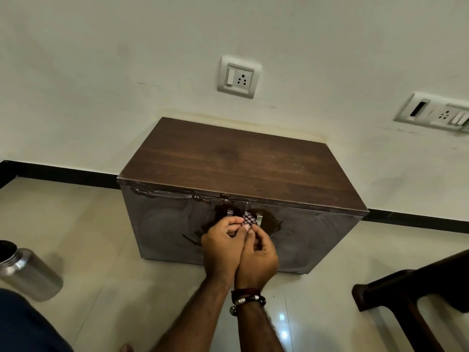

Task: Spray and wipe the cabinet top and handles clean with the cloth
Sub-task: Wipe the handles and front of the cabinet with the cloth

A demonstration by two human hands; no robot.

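Head view: low dark-brown wooden cabinet (236, 189) stood on the pale tiled floor (101, 250) against the off-white wall (101, 72). Its wood-grain top (236, 158) was bare; the door fronts showed smeared streaks. Both hands were at the centre of the front, where two short metal handles (258, 219) flank the door seam. Left hand (220, 246) and right hand (258, 255) were pressed together, fingers curled; each grip pinched the small checked cloth (248, 218), bunched at the fingertips against the right-hand handle. The left-hand handle was partly hidden behind the knuckles.

Judgement: handle-wiping step in hand; top probably done, cannot confirm. Next move calls for rubbing the cloth along each handle in turn, keeping the wad tight enough to reach behind the bar.

An open steel bottle (28, 273) stood on the floor at left, well apart from the cabinet.
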